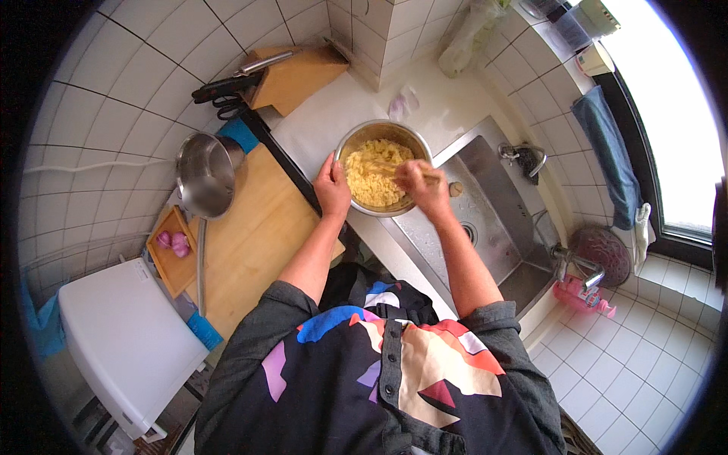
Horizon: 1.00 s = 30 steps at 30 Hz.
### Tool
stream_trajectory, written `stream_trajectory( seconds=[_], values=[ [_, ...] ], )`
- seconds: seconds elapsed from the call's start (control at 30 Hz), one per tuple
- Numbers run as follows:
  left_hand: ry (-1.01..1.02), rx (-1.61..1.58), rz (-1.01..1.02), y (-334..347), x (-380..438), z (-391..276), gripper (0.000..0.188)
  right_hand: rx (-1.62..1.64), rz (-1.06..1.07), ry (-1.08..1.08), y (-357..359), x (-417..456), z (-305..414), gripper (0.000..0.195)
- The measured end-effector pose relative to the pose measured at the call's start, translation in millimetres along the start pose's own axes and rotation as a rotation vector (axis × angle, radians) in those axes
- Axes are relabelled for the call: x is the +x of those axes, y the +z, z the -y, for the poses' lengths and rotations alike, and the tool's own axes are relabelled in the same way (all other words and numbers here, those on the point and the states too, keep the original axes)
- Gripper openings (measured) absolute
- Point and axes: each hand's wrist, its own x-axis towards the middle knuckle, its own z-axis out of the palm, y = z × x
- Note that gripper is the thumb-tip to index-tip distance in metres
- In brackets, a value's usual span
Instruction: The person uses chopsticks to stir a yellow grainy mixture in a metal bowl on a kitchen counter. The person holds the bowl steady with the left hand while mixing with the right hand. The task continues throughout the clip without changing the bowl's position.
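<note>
A stainless-steel mixing bowl (419,138) holds a yellow, crumbly mixture (369,185) with a wet, shaggy look. It is at the counter in front of me, near the sink's left edge. My left hand (334,192) grips the bowl's left rim, thumb near the top edge and fingers against the outer wall. Over the bowl's right side, my right hand (424,185) is closed around wooden chopsticks (387,169), whose far ends dip into the mixture. Motion blur softens the chopsticks and the fingers around them.
On the right is a stainless-steel sink (492,210) with a faucet (526,156). To the left lie a wooden board (261,227) and a steel saucepan (207,170), its handle pointing toward me. Garlic bulbs (173,243) sit in a wooden tray (173,273). Behind stands a knife block (301,77).
</note>
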Motion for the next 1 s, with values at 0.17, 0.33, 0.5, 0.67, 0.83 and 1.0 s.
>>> stream_trajectory(
  seconds=[0.17,0.33,0.5,0.67,0.83,1.0],
  values=[
    [-0.018,0.0,0.0,-5.5,0.4,5.1,0.03,0.077,0.111,0.268,-40.6,-24.2,62.5,0.031],
    [-0.033,0.052,0.012,-4.4,0.7,1.5,0.03,-0.009,0.064,0.399,-49.0,-27.3,59.4,0.036],
    [-0.04,0.028,0.01,-4.0,0.1,4.8,0.03,0.344,-0.11,0.394,-12.8,-21.0,22.6,0.038],
    [-0.03,0.041,0.026,-5.8,0.3,9.1,0.031,0.516,-0.148,0.327,-11.9,-11.5,34.5,0.035],
    [0.005,0.021,-0.003,-3.7,1.0,4.5,0.029,0.256,-0.005,0.315,-28.9,-30.8,24.6,0.032],
    [-0.014,0.05,0.022,-5.9,1.9,2.4,0.03,0.066,0.022,0.321,-72.0,-36.0,56.6,0.032]
  ],
)
